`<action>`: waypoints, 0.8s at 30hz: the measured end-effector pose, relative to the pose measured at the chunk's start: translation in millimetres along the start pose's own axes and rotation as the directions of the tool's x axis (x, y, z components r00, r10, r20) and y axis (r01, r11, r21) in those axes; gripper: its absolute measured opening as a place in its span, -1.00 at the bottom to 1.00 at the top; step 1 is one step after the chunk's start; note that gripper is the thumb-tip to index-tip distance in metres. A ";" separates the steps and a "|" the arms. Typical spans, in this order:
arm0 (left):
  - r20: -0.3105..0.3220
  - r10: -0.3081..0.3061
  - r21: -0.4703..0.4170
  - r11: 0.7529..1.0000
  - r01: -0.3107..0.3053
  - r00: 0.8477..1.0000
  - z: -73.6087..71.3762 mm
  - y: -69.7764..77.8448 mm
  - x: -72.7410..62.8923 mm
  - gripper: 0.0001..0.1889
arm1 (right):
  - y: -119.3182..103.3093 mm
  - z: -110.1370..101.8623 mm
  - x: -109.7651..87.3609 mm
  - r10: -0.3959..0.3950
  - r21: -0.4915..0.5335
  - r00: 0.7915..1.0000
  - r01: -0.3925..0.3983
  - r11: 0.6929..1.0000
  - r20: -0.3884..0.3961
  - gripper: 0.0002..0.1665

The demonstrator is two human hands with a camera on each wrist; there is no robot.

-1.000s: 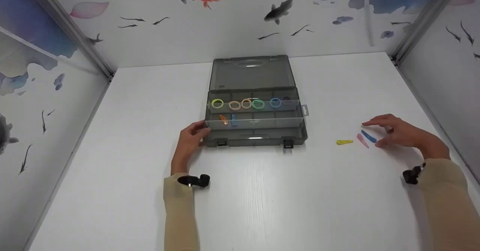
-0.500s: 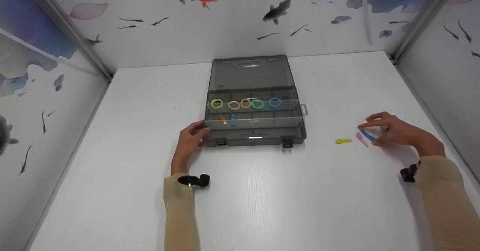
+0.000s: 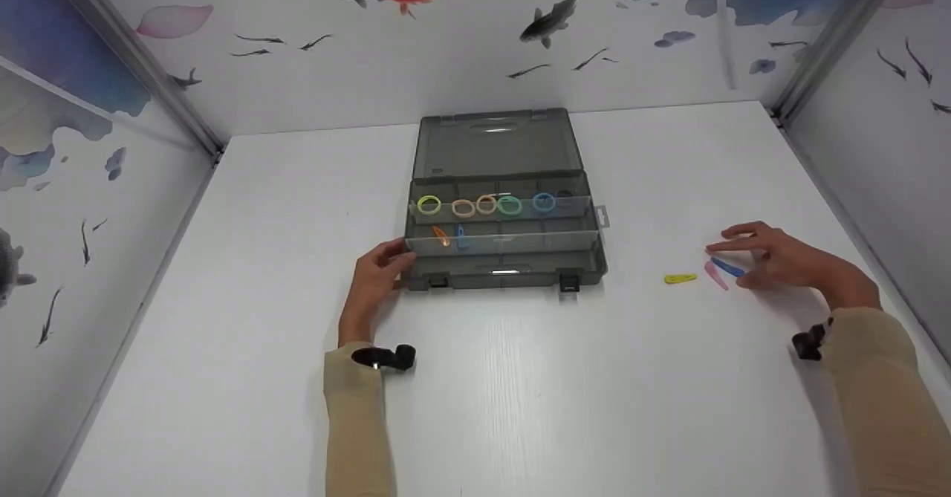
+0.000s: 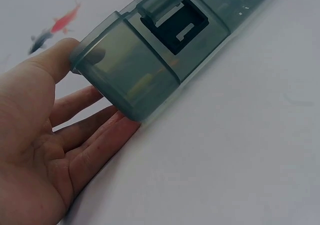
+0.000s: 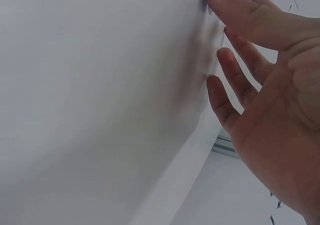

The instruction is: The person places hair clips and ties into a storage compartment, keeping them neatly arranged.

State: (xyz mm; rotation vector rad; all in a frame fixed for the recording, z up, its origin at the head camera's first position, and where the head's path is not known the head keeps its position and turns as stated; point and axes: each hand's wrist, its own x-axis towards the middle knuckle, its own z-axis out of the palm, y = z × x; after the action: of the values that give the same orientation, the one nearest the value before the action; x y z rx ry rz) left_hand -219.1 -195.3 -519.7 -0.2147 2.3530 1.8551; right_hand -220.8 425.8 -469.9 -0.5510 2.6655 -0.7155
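A translucent grey storage box (image 3: 513,261) lies with its lid up on the white table. At its near left corner, my left hand (image 3: 377,281) has the thumb hooked over the rim and its fingers against the outer side, as the left wrist view shows. My right hand (image 3: 795,265) is over the table at the right, thumb and index finger apart around a blue hair clip (image 3: 728,267); whether they touch it is unclear. A pink hair clip (image 3: 716,276) lies against it, and a yellow hair clip (image 3: 680,278) lies further left. The right wrist view shows no clip.
Several coloured hair ties (image 3: 509,205) sit in the box's back row. An orange hair clip (image 3: 441,236) and a light blue hair clip (image 3: 461,237) are in the middle row. Printed panels (image 3: 475,66) wall the table's back and sides.
My right hand has shifted slightly left, its index finger coming over the blue clip's far end. The blue clip has turned a little and lies flatter across. My left hand stays at the box.
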 end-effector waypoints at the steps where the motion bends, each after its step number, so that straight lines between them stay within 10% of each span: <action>1: 0.001 -0.001 -0.003 1.000 0.001 1.000 0.2 0.1 -0.2 -0.49 | 1.3 -0.6 0.0 -0.002 -0.006 1.000 0.002 1.000 0.001 -0.31; 24: 0.015 0.009 0.006 1.000 -0.009 1.000 -0.9 0.7 -0.4 -0.49 | -5.7 0.8 -0.1 0.049 0.065 0.999 -0.049 0.997 0.002 -0.36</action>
State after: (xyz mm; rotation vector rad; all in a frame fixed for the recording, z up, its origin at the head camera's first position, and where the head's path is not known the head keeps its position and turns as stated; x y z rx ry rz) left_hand -218.9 -196.0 -518.7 -0.1892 2.3535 1.8475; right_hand -218.8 420.9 -467.6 -0.4670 2.6355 -0.7842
